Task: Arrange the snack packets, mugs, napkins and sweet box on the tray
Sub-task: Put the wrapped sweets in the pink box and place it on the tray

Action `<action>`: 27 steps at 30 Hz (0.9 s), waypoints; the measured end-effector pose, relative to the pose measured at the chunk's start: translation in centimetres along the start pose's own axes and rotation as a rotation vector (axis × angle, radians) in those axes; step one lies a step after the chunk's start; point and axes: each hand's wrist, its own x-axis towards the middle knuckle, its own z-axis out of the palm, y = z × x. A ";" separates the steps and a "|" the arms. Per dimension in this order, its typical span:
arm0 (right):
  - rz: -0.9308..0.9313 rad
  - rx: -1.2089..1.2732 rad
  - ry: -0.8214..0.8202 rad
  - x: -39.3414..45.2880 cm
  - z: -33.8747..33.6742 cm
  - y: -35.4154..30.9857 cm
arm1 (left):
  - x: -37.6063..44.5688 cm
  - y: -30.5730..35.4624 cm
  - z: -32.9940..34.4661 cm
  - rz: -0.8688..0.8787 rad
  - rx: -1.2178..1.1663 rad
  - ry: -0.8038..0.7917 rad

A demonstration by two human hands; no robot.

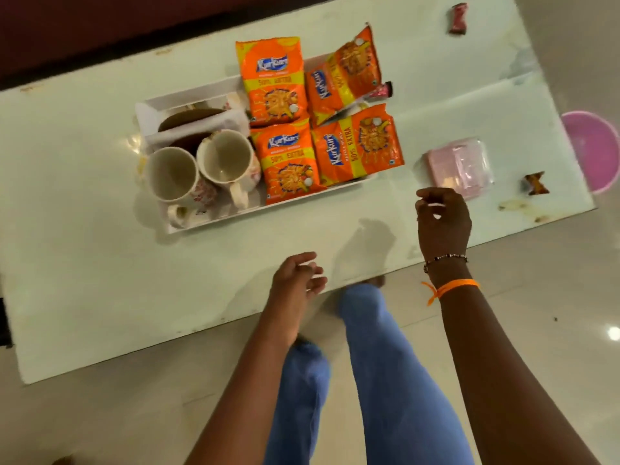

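Four snack packets (pixel 322 112) and two mugs (pixel 201 169) already sit on the tray (pixel 188 95). The pink packet (pixel 459 167) – probably napkins – lies right of it, the right hand (pixel 443 223) near, fingers loosely curled, empty; the left hand (pixel 295 276) relaxed, empty.

Four orange snack packets lie on the white tray (pixel 201 92), each printed with the blue "Kurkure" logo and a yellow band reading "50% EXTRA": the far-left packet (pixel 271 78), the far-right packet (pixel 342 73), the near-left packet (pixel 288 162) and the near-right packet (pixel 357 146). The smaller line under each logo is too blurred to read. The mugs' red markings cannot be read.
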 end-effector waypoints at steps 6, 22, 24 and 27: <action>-0.141 -0.432 0.071 6.8 -2.5 2.0 | 1.5 -0.4 8.2 -0.096 0.275 -0.117; 0.436 0.699 -0.591 12.9 -7.2 1.1 | 6.9 3.7 21.3 -0.058 0.162 -0.293; 0.451 0.667 -0.614 13.2 -7.4 1.3 | 7.5 4.1 21.8 0.027 0.052 -0.202; 0.240 0.349 -0.467 13.8 -7.5 1.3 | 8.2 4.6 21.7 0.166 0.174 -0.021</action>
